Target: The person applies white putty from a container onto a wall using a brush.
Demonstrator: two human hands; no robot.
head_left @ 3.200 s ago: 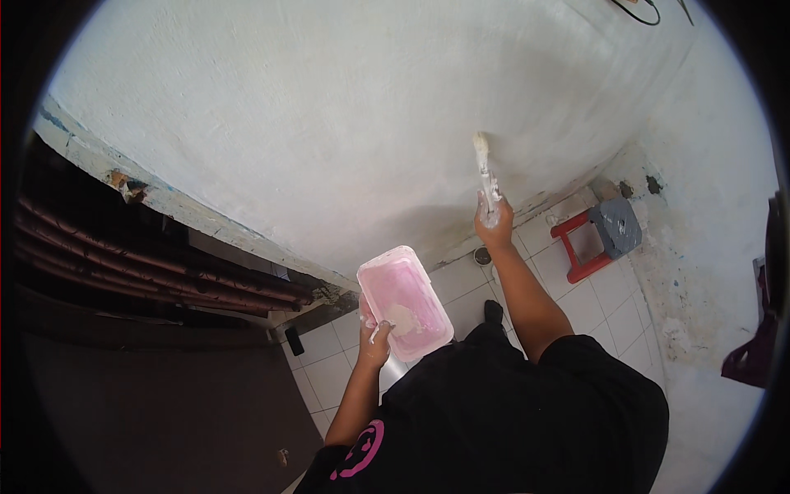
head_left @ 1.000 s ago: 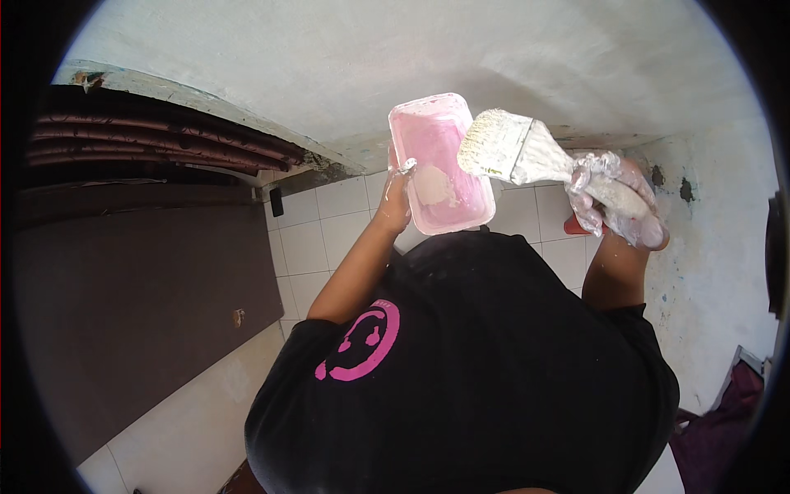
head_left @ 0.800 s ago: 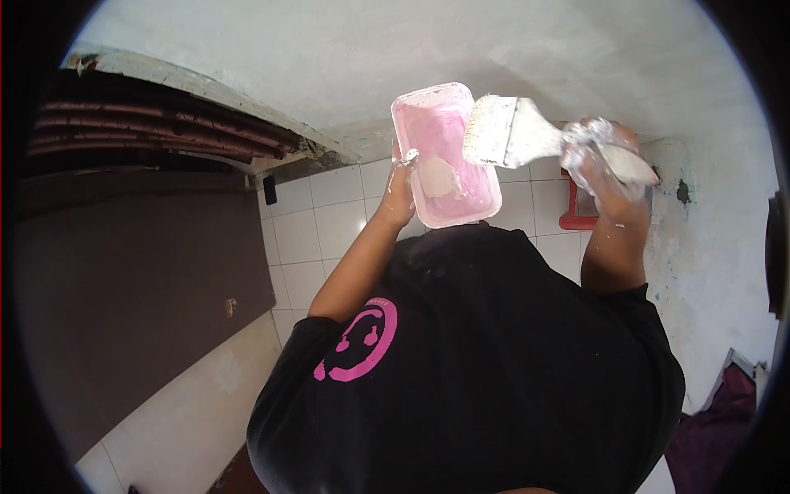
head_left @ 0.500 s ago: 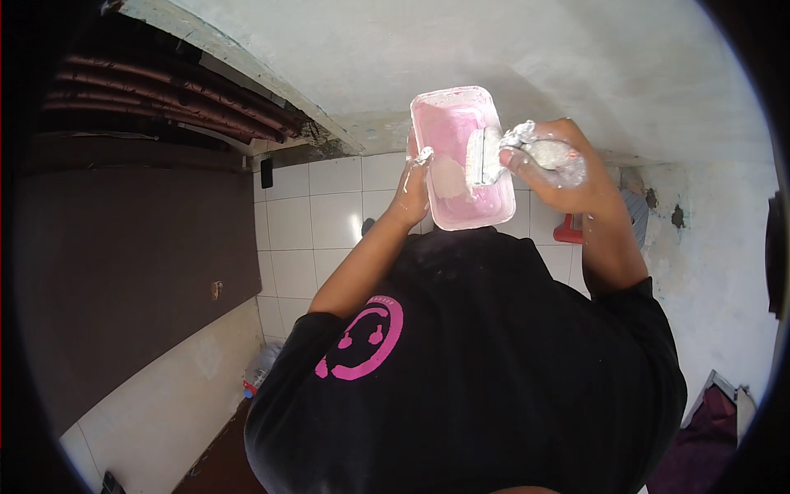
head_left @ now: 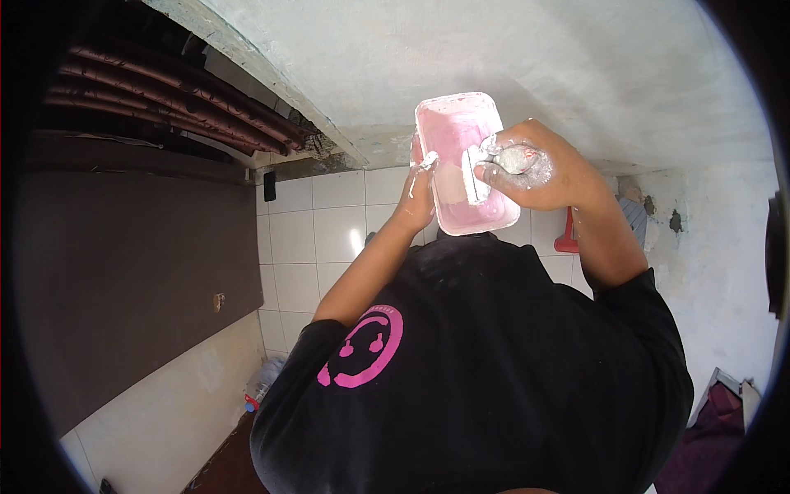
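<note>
1 pink tub point(head_left: 451, 128) mid-scene, w/ off-wht paint point(head_left: 448, 183) pooled in its L half; L hand point(head_left: 417, 193) grips tub's L side, thumb at rim. 1 brush point(head_left: 475, 183) head-down at tub's R half, bristle tips hidden; R hand point(head_left: 543, 181) has fingers closed round handle. Pale wall point(head_left: 592, 74) far side, wht tiled floor point(head_left: 292, 239) below, 1 red stool point(head_left: 568, 236) partly hidden R, brown panel point(head_left: 148, 272) L.

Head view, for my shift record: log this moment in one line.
left hand: holding pink tub | right hand: gripping paintbrush, head down in tub | contact with pale mix: unclear
</note>
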